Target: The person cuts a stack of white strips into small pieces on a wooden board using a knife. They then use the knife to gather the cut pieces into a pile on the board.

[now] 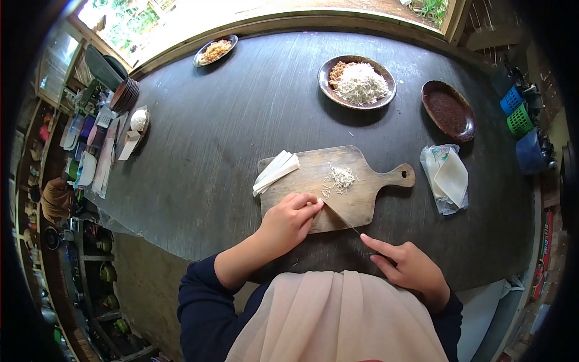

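We see a rustic home kitchen: dark wooden table by an open window, cutting board, bowls of food, crowded shelves of kitchenware at left.

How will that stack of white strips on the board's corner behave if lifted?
Probably floppy: the stack of white strips looks thin and sheet-like where it lies at the cutting board corner. Likely light, and the layers may slide apart, since they already fan out. The fine shreds nearby suggest it cuts and tears easily.
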